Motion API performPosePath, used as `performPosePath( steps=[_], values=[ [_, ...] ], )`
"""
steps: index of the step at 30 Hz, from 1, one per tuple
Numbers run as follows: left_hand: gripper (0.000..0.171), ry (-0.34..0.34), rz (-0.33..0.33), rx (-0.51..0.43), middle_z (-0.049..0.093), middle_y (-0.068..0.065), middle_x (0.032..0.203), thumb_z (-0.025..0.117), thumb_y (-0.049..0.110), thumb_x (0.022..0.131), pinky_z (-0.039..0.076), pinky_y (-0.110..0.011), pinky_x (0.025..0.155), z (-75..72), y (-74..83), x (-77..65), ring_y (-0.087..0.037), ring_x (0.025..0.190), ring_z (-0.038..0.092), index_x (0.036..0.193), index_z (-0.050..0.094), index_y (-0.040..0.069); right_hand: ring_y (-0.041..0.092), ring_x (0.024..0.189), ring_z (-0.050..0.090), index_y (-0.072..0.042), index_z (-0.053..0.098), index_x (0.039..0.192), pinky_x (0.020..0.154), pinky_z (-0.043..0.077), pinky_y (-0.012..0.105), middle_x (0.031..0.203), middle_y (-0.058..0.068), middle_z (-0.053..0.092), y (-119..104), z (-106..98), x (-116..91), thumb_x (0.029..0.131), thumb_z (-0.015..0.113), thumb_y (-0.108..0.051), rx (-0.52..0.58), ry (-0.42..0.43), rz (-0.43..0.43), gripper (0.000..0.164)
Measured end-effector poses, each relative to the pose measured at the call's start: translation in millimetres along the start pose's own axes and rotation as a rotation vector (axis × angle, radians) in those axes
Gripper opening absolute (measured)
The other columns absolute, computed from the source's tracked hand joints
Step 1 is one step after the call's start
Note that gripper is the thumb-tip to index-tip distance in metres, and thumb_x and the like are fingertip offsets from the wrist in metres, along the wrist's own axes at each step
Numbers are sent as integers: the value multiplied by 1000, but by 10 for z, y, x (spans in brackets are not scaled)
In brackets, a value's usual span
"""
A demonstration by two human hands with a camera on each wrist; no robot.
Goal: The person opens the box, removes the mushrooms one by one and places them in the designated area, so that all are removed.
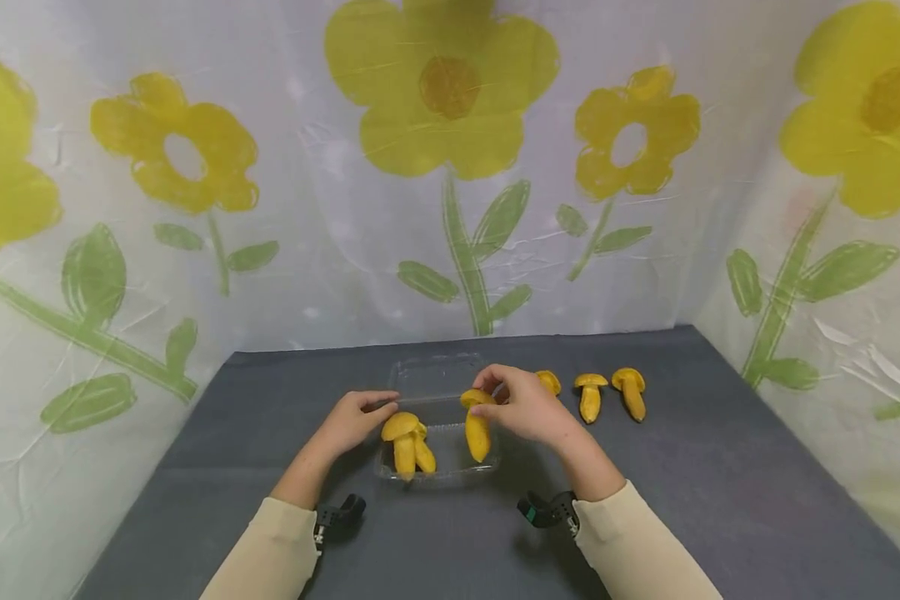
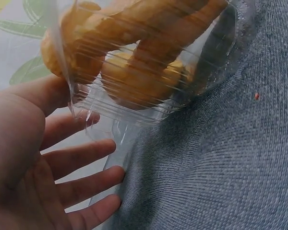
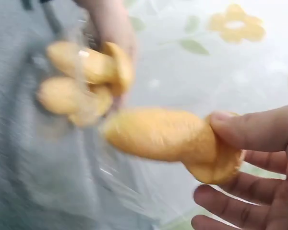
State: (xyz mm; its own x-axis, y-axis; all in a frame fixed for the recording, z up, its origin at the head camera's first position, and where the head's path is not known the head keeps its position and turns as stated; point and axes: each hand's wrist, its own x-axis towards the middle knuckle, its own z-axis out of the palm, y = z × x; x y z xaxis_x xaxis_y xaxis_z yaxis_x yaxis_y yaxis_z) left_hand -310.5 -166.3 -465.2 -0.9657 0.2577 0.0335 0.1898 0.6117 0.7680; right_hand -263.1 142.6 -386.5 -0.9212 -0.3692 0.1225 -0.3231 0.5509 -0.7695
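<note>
Roughly midway between the left and right edges of the dark tabletop [image 1: 435, 550] sits an open clear container [image 1: 448, 446]. The left hand [image 1: 356, 421], fingers loosely spread, touches its left side. The right hand [image 1: 528, 404] pinches a yellow mushroom [image 1: 477, 437] by its cap, stem below the thumb. Two mushrooms [image 1: 402, 442] lie in the container's left part; three others [image 1: 590, 400] lie toward the far right corner.

Right of the clear container [image 1: 447, 446], cannot see lower part of nearest loose mushroom [image 1: 548, 382], hidden behind right hand [image 1: 523, 405]. Inside container, right wrist view: note mushrooms [image 3: 101, 67] blurred.
</note>
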Motion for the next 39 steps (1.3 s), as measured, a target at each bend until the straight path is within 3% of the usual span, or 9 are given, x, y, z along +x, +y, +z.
performPosePath(
  steps=[6, 12, 16, 20, 31, 39],
  values=[
    [36, 9, -1, 19, 65, -14, 135, 66, 26, 103, 55, -52, 90, 2, 1, 12, -35, 117, 63, 136, 69, 10, 24, 82, 62, -10, 66, 109, 68, 51, 37, 102, 5, 64, 62, -356, -84, 94, 78, -15, 21, -20, 76, 20],
    [37, 10, -11, 19, 66, -13, 133, 66, 27, 103, 55, -49, 87, 7, -3, 9, -32, 113, 64, 136, 70, 11, 23, 83, 59, -3, 63, 103, 74, 52, 38, 97, 8, 62, 240, -613, -171, 91, 78, -8, -52, -133, 210, 20],
    [36, 10, -17, 15, 67, -14, 132, 66, 26, 103, 56, -49, 86, 3, -5, 8, -32, 112, 64, 136, 69, 11, 22, 77, 58, -1, 62, 99, 70, 51, 36, 90, 8, 61, 363, -612, -182, 89, 77, -3, -109, -240, 297, 18],
    [36, 9, -10, 12, 67, -14, 131, 66, 25, 103, 56, -50, 87, -1, 6, 8, -32, 111, 65, 136, 69, 10, 22, 68, 58, -3, 63, 94, 63, 50, 35, 84, 7, 61, 474, -541, -158, 88, 77, -1, -184, -273, 353, 15],
    [35, 8, -6, 5, 68, -13, 131, 65, 23, 104, 56, -48, 86, 4, 15, 9, -32, 112, 65, 136, 69, 9, 22, 74, 61, -2, 66, 102, 67, 52, 35, 90, 6, 62, 520, -499, -127, 90, 78, -4, -318, -260, 378, 17],
    [35, 6, -6, 0, 68, -13, 130, 66, 24, 103, 56, -49, 88, 3, 3, 8, -32, 112, 65, 135, 70, 9, 24, 85, 61, 2, 64, 124, 76, 53, 42, 113, 13, 65, 329, -511, -127, 93, 78, -15, -367, -213, 384, 39]
  ],
)
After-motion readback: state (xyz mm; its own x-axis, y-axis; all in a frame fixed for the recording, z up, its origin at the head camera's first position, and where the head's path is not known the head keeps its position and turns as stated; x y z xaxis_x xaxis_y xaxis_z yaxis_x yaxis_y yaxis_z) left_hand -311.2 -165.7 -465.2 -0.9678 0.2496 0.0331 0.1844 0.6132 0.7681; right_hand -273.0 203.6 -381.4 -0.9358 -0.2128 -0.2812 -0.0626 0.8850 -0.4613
